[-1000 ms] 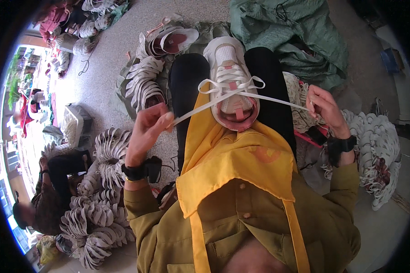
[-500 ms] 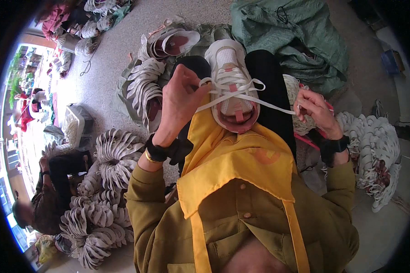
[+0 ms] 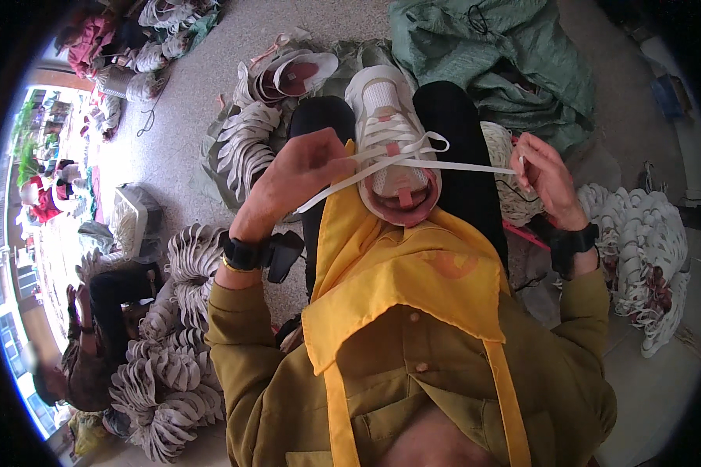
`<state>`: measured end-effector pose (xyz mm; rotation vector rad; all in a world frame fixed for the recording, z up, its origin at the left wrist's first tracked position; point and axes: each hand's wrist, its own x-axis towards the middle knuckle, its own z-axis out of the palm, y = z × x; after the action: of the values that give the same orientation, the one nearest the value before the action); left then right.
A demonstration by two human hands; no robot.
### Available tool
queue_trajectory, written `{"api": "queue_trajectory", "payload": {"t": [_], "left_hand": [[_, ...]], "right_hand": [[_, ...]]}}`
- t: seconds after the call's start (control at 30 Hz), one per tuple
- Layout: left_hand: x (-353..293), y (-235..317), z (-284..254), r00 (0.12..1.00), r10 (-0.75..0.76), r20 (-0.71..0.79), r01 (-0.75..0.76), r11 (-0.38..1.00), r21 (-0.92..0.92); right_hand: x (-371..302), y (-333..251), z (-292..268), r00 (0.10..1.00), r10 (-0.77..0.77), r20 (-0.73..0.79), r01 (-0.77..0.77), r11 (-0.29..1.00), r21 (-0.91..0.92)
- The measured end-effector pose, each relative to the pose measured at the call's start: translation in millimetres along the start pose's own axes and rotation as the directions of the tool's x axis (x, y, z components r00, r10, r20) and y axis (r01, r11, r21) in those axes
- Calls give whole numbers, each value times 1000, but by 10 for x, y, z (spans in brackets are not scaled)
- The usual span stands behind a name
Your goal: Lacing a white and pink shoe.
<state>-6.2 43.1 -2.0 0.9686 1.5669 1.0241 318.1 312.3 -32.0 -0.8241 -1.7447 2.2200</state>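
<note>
Head view: at upper centre of the frame we held a white sneaker (image 3: 393,148) between our knees, its sole side down on the yellow apron (image 3: 413,272). Our left hand (image 3: 300,175), left of the shoe, was closed on one white lace end (image 3: 327,194). Our right hand (image 3: 545,175), at right, pinched the other lace end (image 3: 475,166), drawn taut. Stacks of pale shoe parts (image 3: 171,366) lay on the floor at lower left.
</note>
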Motion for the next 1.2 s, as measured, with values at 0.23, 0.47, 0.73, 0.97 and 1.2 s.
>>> {"api": "queue_trajectory", "payload": {"t": [0.23,0.47,0.73,0.97,1.2], "left_hand": [[80,43,33,998,63,-14,-60,989,138],[102,-39,133,985,138,-104,-111,966,232],[142,-203,220,953,226,-200,-185,961,205],[154,-151,317,900,327,-289,-228,917,328],[170,-139,389,878,330,-348,-198,910,363]], "right_hand": [[-159,-183,-196,998,-59,-24,58,998,-18],[-12,40,-288,988,-4,-154,16,997,79],[-73,112,-334,980,-95,-176,137,960,244],[-28,153,-390,967,-102,-233,149,970,191],[111,313,-480,964,-38,-265,87,981,175]]}}
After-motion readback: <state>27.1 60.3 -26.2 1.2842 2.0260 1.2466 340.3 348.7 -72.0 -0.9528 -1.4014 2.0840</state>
